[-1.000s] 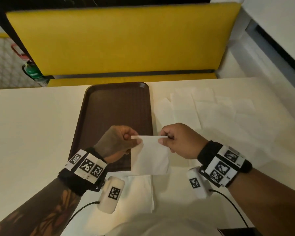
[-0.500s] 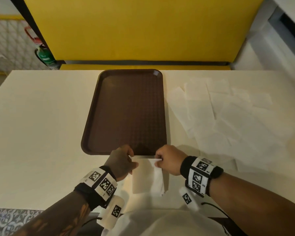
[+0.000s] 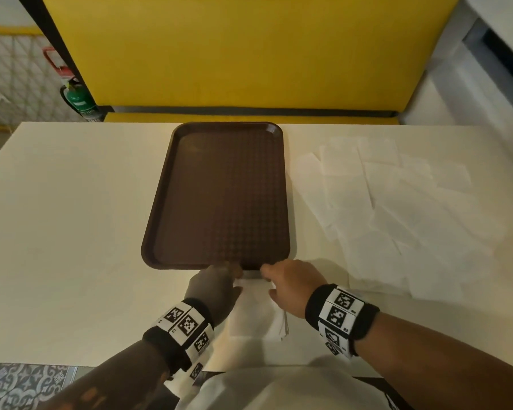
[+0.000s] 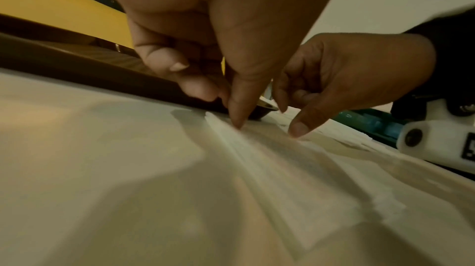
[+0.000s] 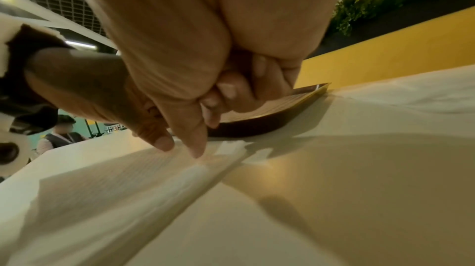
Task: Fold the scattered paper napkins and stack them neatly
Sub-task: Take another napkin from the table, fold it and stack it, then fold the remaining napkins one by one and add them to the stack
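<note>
The table (image 3: pixel 71 232) runs wide and bare at 9 o'clock of the brown tray (image 3: pixel 219 128), out to its left edge. The tray's near rim lies just beyond both hands. At 3 o'clock of the tray, the scattered napkins (image 3: pixel 397 202) overlap in a loose spread that reaches toward the right table edge.

The napkin stack (image 3: pixel 255 315) lies flat on the table at 6 o'clock of the tray, close to the near table edge. It is white and rectangular; layered sheet edges show along its right side, slightly uneven.

The left hand (image 3: pixel 214 291) sets its thumb tip on the stack's far left corner, other fingers curled above. The right hand (image 3: pixel 293 285) sets its thumb tip on the far right corner, other fingers curled likewise. Whether either hand pinches the top sheet or only presses it cannot be told. The hands are apart, one at each far corner.

A yellow bench (image 3: pixel 249 54) stands at 12 o'clock beyond the table.
</note>
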Tool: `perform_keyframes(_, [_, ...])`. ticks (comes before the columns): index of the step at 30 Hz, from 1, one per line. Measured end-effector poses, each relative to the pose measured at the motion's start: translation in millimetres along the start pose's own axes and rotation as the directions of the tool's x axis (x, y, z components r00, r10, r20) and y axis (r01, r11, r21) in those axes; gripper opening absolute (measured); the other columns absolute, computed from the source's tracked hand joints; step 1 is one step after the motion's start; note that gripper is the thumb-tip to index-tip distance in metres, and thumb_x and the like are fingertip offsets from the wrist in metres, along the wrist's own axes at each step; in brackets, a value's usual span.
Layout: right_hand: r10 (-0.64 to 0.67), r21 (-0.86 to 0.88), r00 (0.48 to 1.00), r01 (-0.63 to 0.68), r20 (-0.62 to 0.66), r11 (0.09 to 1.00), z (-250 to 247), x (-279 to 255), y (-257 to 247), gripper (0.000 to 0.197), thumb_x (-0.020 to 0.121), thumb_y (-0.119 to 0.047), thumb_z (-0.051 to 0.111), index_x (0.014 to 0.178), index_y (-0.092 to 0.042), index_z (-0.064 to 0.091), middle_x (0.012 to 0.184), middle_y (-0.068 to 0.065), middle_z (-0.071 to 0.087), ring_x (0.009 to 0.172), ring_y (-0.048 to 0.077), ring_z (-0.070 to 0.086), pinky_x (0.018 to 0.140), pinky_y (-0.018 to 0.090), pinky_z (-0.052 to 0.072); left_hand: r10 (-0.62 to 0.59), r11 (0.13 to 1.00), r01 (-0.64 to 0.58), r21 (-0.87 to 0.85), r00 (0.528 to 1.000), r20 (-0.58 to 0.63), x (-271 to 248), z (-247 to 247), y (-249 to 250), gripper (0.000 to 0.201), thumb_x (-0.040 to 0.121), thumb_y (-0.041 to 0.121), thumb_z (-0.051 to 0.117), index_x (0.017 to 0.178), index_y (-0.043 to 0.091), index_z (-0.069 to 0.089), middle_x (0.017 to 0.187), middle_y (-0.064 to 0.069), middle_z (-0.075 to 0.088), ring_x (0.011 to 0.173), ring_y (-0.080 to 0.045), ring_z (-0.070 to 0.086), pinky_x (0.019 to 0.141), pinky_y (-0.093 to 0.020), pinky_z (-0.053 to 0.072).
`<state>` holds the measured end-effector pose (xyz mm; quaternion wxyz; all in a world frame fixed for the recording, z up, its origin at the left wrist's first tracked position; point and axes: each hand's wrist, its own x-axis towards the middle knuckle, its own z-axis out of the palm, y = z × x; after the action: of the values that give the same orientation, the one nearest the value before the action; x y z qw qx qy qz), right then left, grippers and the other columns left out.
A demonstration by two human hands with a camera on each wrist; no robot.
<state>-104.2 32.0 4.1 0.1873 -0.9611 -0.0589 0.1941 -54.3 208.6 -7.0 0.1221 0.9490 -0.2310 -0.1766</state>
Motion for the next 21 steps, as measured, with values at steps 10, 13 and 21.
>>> perform_keyframes(10, [0.120, 0.188, 0.993, -0.119, 0.008, 0.975, -12, -3, 17, 0.023, 0.089, -0.038, 0.059, 0.097, -0.017, 0.065, 0.093, 0.003, 0.067, 0.085, 0.025, 0.065, 0.081, 0.038, 0.055, 0.017, 0.999, -0.014, -0.043, 0.996, 0.088, 20, -12, 12, 0.015, 0.089, 0.038, 0.057, 0.098, 0.030, 0.065, 0.090, 0.011, 0.065, 0.077, -0.006, 0.058, 0.072, -0.020, 0.048])
perform_keyframes(13, [0.277, 0.188, 0.955, -0.255, -0.105, 0.948, -32, -2, 45, 0.024, 0.088, -0.039, 0.059, 0.092, -0.016, 0.060, 0.088, 0.002, 0.064, 0.080, 0.023, 0.061, 0.073, 0.034, 0.052, 0.064, 0.985, -0.057, -0.163, 0.997, 0.037, 43, -23, 27, 0.011, 0.085, 0.035, 0.060, 0.080, 0.026, 0.064, 0.073, 0.011, 0.063, 0.066, -0.006, 0.058, 0.059, -0.018, 0.043])
perform_keyframes(21, [0.636, -0.065, 0.750, -0.655, -0.181, 0.753, -74, -10, 147, 0.047, 0.086, -0.033, 0.063, 0.125, -0.015, 0.045, 0.125, 0.007, 0.048, 0.114, 0.026, 0.051, 0.084, 0.035, 0.046, 0.108, 0.918, -0.080, -0.389, 0.993, 0.052, 113, -29, 89, 0.014, 0.087, 0.026, 0.061, 0.073, 0.024, 0.059, 0.066, 0.008, 0.062, 0.066, -0.014, 0.065, 0.060, -0.022, 0.046])
